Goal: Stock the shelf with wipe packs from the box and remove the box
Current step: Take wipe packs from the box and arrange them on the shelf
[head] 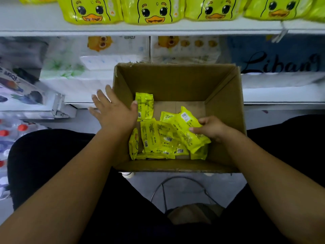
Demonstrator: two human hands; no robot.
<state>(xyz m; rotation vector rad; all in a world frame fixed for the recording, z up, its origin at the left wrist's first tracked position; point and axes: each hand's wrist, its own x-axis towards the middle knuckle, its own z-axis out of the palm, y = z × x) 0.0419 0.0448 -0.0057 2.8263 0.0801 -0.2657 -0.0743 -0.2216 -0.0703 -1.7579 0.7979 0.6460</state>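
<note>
Box (175, 81): open cardboard, on the floor before the shelf (158, 28), between the person's knees. Mostly empty; bare bottom shows at the far side.

Packs (154, 138): yellow film pouches in a small loose heap at the near side, overlapping. One lone pack (144, 106) leans at the left wall.

Right hand (211, 128): inside the box, fingers and thumb curled round one end of a pack (186, 131) that lies tilted on top of the heap. Cannot tell whether it is lifted clear.

Left hand (114, 110): fingers straight and spread, palm over the left rim, thumb inside just beside the lone pack. Holds nothing; probably steadying the box.

Handling (judgement): packs look light and soft, not fragile. The film is glossy, so likely slippery, pack sliding on pack. A corner pinch would let one sag or slip, so better to grip across the short width at mid-body, thumb on top. Several per grab seems possible but risks drops. The box should be light once empty, with stiff walls; take it by opposite rims.

Duck bags (154, 9) sit on the upper shelf. The target slot is not identifiable.
</note>
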